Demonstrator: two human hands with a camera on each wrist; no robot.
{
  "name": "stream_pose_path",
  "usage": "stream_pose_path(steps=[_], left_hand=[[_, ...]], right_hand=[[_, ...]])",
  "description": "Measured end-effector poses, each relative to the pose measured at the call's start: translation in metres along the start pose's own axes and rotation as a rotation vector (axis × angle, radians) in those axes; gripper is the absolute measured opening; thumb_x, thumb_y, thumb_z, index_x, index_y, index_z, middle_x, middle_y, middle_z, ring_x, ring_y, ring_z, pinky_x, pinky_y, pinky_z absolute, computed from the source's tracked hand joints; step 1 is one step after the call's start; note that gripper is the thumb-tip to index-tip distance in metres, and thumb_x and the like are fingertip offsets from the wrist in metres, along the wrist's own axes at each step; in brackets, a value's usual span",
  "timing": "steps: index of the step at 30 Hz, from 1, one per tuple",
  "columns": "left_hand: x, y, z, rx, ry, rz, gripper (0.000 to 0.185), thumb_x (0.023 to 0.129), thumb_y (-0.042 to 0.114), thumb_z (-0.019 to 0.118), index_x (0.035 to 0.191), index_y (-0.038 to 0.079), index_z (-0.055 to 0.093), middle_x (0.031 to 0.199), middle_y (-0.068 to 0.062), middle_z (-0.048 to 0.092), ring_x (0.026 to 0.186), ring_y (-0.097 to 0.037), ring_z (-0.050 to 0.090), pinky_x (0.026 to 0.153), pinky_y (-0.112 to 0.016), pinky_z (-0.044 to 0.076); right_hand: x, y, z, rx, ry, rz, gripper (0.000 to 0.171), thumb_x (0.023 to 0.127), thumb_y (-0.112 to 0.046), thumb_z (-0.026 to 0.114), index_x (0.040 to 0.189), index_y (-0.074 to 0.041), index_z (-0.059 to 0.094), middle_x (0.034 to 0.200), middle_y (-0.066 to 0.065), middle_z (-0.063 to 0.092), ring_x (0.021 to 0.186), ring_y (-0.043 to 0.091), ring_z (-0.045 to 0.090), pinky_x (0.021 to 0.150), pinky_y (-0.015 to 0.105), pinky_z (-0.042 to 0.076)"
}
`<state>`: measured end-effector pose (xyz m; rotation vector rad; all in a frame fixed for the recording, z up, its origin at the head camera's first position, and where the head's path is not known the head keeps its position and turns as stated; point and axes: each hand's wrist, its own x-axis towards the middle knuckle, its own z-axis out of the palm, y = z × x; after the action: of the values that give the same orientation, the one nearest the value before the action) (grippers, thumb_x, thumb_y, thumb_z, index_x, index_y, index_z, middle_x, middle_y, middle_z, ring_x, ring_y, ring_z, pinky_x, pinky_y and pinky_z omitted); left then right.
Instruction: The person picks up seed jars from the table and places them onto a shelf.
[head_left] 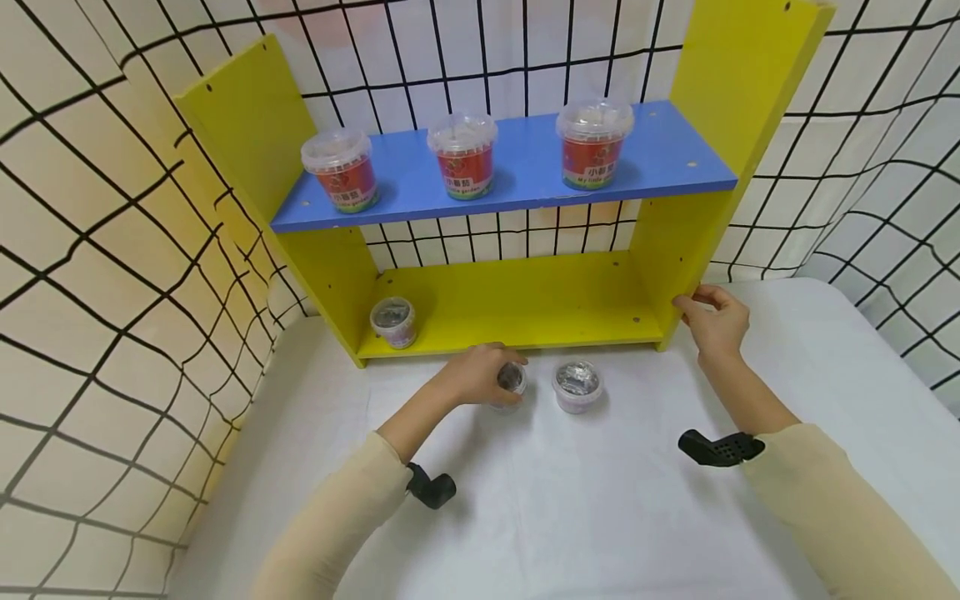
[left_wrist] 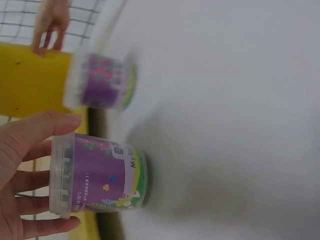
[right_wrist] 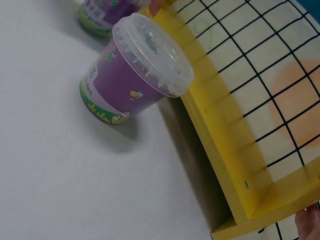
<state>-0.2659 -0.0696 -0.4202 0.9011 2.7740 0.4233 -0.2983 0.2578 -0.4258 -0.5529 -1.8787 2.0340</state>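
Two purple-labelled cups with clear lids stand on the white table in front of a yellow shelf unit (head_left: 517, 304). My left hand (head_left: 504, 375) grips the left cup (head_left: 512, 381), thumb on one side and fingers on the other; in the left wrist view this held cup (left_wrist: 100, 177) fills the lower left. The free cup (head_left: 577, 386) stands just to its right, seen as the blurred cup (left_wrist: 102, 82) and the near cup (right_wrist: 135, 70). My right hand (head_left: 701, 304) holds the front edge of the shelf's right side panel (head_left: 660, 250).
Three red-labelled cups (head_left: 462, 156) stand on the blue upper board (head_left: 660, 162). A third purple cup (head_left: 393, 322) sits at the left of the yellow bottom board. A black grid curtain (head_left: 97, 275) hangs behind and at both sides. White table (head_left: 570, 500) stretches toward me.
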Motion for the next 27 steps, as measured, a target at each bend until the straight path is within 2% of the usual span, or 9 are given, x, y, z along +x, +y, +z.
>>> stream_pose_path(steps=[4, 7, 13, 17, 20, 23, 27], left_hand=[[-0.004, 0.001, -0.018, -0.018, -0.014, -0.016, 0.051, 0.075, 0.033, 0.074, 0.121, 0.016, 0.061, 0.125, -0.004, 0.057, 0.108, -0.019, 0.054, 0.09, -0.036, 0.046], [-0.007, 0.001, -0.031, -0.027, -0.036, -0.004, 0.05, 0.075, 0.032, 0.074, 0.121, 0.017, 0.061, 0.124, -0.002, 0.058, 0.106, -0.016, 0.054, 0.089, -0.033, 0.047], [-0.015, 0.0, -0.065, -0.04, -0.08, 0.096, 0.048, 0.076, 0.025, 0.073, 0.121, 0.014, 0.061, 0.121, 0.0, 0.059, 0.102, -0.012, 0.052, 0.084, -0.025, 0.047], [-0.022, 0.005, -0.093, -0.023, -0.087, 0.121, 0.047, 0.076, 0.026, 0.073, 0.121, 0.018, 0.061, 0.121, 0.003, 0.059, 0.101, -0.011, 0.052, 0.084, -0.024, 0.047], [-0.026, 0.011, -0.109, -0.018, -0.087, 0.138, 0.047, 0.075, 0.027, 0.072, 0.12, 0.02, 0.06, 0.12, 0.004, 0.058, 0.098, -0.011, 0.053, 0.082, -0.025, 0.048], [-0.03, 0.016, -0.117, -0.014, -0.098, 0.162, 0.047, 0.076, 0.026, 0.072, 0.121, 0.019, 0.059, 0.119, 0.002, 0.058, 0.098, -0.012, 0.053, 0.082, -0.025, 0.049], [-0.033, 0.019, -0.121, -0.013, -0.108, 0.177, 0.048, 0.076, 0.026, 0.072, 0.121, 0.018, 0.059, 0.121, 0.001, 0.057, 0.099, -0.013, 0.052, 0.082, -0.025, 0.048]], right_hand=[[0.0, 0.0, 0.0, 0.005, 0.0, -0.003, 0.017, 0.077, -0.004, 0.07, 0.073, -0.019, 0.063, 0.083, -0.004, 0.053, 0.065, 0.004, 0.054, 0.058, 0.011, 0.049], [0.0, 0.0, -0.001, -0.009, 0.001, -0.001, 0.016, 0.077, -0.005, 0.07, 0.073, -0.019, 0.063, 0.083, -0.004, 0.052, 0.065, 0.003, 0.054, 0.057, 0.01, 0.049], [0.0, -0.001, -0.001, -0.021, -0.004, 0.002, 0.016, 0.077, -0.005, 0.07, 0.073, -0.019, 0.063, 0.083, -0.004, 0.052, 0.064, 0.003, 0.054, 0.057, 0.01, 0.049], [0.0, -0.001, 0.0, -0.008, -0.005, 0.005, 0.017, 0.076, -0.004, 0.07, 0.072, -0.019, 0.063, 0.082, -0.004, 0.052, 0.062, 0.003, 0.054, 0.056, 0.01, 0.049], [0.0, -0.002, -0.001, -0.005, -0.005, 0.006, 0.017, 0.076, -0.004, 0.07, 0.072, -0.019, 0.063, 0.082, -0.004, 0.052, 0.062, 0.003, 0.054, 0.056, 0.01, 0.048], [0.0, -0.002, -0.001, -0.008, -0.009, 0.003, 0.016, 0.077, -0.004, 0.07, 0.073, -0.019, 0.063, 0.083, -0.004, 0.052, 0.066, 0.004, 0.054, 0.056, 0.01, 0.048], [0.0, -0.001, -0.001, -0.018, -0.012, 0.007, 0.016, 0.078, -0.005, 0.069, 0.074, -0.019, 0.063, 0.084, -0.005, 0.051, 0.071, 0.004, 0.053, 0.057, 0.009, 0.048]])
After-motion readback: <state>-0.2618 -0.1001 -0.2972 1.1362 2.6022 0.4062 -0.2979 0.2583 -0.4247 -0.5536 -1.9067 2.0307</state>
